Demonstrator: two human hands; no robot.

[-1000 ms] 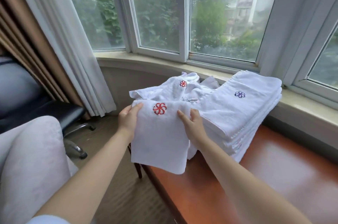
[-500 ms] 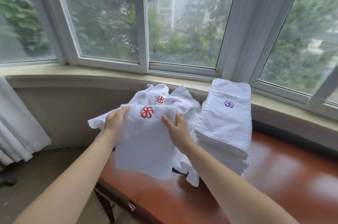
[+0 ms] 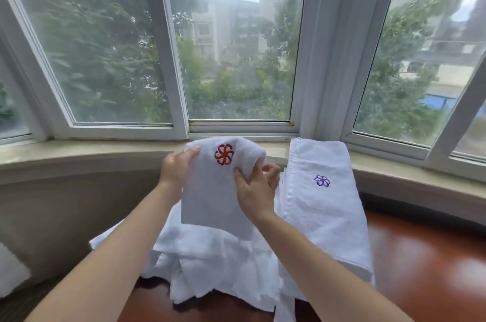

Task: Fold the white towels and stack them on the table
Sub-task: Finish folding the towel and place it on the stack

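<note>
I hold a folded white towel with a red pinwheel emblem [image 3: 210,198] up in front of the window sill. My left hand [image 3: 176,167] grips its upper left corner. My right hand [image 3: 256,187] pinches its upper right edge, fingers curled into the cloth. Beneath it lies a loose heap of unfolded white towels [image 3: 210,266] on the red-brown table [image 3: 426,269]. To the right stands a tall stack of folded white towels [image 3: 326,206], the top one bearing a purple emblem.
A beige window sill [image 3: 79,153] curves behind the table, with white-framed windows above it. A white curtain [image 3: 328,58] hangs behind the stack. The table's bare surface stretches to the right of the stack.
The held towel has risen higher and closer to the sill, hiding the second red emblem on the heap. My view has swung right and tilted up.
</note>
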